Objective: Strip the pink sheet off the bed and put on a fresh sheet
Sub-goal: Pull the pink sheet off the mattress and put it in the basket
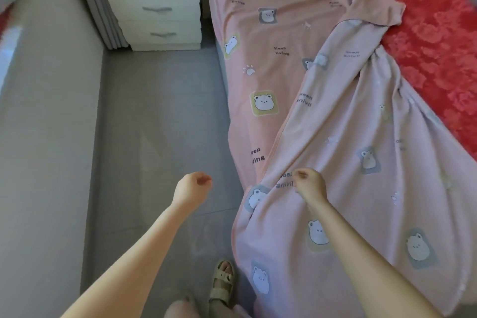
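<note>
Head view: where is the pink sheet (263,64) now?

It is on the bed, from 12 o'clock down to 5 o'clock of the picture. Its far side is folded over toward the near edge, so the paler underside faces up. A red cover (438,33) shows bare at 2 o'clock.

And the hands?

The right hand (311,184), at about 5 o'clock, has its fingers curled and pinches the folded part of the sheet. The left hand (193,184), at 7 o'clock, is above the grey floor (154,116), just beside the bed. Its fingers are curled in and they hold nothing.

What else is there?

A white nightstand (154,8) stands at 11 o'clock, with a grey curtain (98,2) touching its left side. A foot in a sandal (222,284) is at 6 o'clock, near the hanging sheet.
</note>
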`<action>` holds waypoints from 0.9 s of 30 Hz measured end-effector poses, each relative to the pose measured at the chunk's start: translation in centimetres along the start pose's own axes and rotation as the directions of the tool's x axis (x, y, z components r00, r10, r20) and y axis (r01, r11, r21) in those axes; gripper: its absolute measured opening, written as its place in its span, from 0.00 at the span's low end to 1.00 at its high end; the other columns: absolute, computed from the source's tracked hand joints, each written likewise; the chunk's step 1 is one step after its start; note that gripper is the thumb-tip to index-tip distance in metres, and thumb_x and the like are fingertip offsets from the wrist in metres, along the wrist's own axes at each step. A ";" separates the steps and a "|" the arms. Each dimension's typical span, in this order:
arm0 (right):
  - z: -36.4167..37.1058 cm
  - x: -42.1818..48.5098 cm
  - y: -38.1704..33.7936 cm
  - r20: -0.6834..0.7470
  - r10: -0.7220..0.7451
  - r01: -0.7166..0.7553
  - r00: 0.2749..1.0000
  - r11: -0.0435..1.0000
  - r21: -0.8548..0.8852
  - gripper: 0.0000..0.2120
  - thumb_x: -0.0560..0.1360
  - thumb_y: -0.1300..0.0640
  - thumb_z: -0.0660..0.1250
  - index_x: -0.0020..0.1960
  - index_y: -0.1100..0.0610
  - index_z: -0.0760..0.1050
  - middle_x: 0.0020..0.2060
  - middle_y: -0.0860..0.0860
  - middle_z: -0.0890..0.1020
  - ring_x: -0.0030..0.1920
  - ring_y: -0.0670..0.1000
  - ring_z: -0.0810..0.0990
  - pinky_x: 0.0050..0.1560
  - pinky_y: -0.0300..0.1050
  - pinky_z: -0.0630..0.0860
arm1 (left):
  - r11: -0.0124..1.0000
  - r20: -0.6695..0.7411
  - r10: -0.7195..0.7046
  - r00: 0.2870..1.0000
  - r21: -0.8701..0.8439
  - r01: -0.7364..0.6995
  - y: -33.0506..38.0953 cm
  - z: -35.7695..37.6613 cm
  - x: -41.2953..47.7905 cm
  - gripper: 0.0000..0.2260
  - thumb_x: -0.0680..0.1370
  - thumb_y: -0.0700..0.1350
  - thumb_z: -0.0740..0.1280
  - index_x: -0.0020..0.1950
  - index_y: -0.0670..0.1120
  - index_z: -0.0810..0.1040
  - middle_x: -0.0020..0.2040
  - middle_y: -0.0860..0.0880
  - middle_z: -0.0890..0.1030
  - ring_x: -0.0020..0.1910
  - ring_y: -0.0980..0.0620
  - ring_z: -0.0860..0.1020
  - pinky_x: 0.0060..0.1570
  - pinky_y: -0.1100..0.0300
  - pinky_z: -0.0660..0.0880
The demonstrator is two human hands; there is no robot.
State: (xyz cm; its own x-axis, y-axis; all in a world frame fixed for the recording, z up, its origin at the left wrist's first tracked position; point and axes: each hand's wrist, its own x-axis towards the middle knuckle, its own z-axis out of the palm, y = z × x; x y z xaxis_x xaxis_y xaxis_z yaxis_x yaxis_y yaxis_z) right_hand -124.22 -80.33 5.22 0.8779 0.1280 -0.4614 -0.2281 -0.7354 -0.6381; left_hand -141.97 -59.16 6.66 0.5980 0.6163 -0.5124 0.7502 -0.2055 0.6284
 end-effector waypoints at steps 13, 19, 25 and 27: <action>9.7 21.6 -8.5 -0.196 0.105 -0.178 0.975 0.895 -0.408 0.25 0.77 0.53 0.64 0.68 0.64 0.61 0.59 0.63 0.73 0.58 0.64 0.73 0.50 0.52 0.72 | 0.842 0.275 -0.227 0.934 -0.427 0.330 6.2 -0.3 27.3 0.07 0.78 0.38 0.63 0.41 0.46 0.75 0.37 0.46 0.77 0.37 0.50 0.75 0.40 0.61 0.75; 11.9 30.0 -6.1 -0.204 0.152 -0.237 0.967 0.830 -0.504 0.34 0.71 0.51 0.72 0.68 0.66 0.61 0.52 0.66 0.77 0.54 0.65 0.75 0.49 0.53 0.74 | 0.829 0.323 -0.319 0.891 -0.361 0.428 6.1 4.7 42.1 0.07 0.80 0.44 0.61 0.53 0.42 0.76 0.38 0.47 0.73 0.34 0.53 0.70 0.38 0.59 0.71; 12.4 33.1 -2.9 -0.195 0.112 -0.211 0.974 0.755 -0.621 0.36 0.63 0.49 0.78 0.64 0.63 0.69 0.49 0.64 0.79 0.51 0.64 0.76 0.47 0.54 0.74 | 0.718 0.517 -0.364 0.775 -0.373 0.587 7.1 10.5 51.5 0.16 0.79 0.57 0.60 0.55 0.46 0.74 0.49 0.49 0.74 0.49 0.50 0.73 0.51 0.55 0.70; 12.3 33.5 -2.9 -0.190 0.112 -0.207 0.975 0.761 -0.615 0.36 0.62 0.51 0.79 0.64 0.63 0.70 0.49 0.63 0.79 0.53 0.64 0.75 0.48 0.54 0.74 | 0.595 0.579 -0.347 0.738 -0.473 0.650 7.4 11.5 52.4 0.11 0.78 0.55 0.65 0.47 0.47 0.75 0.43 0.50 0.75 0.42 0.52 0.74 0.46 0.56 0.72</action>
State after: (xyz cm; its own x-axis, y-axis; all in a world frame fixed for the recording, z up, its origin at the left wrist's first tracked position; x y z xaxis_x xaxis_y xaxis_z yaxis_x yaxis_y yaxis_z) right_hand -99.33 -65.69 -16.01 0.9106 -0.0841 -0.4046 -0.0967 -0.9953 -0.0107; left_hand -101.79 -37.13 -22.28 0.3447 0.0865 -0.9347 0.7017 0.6377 0.3178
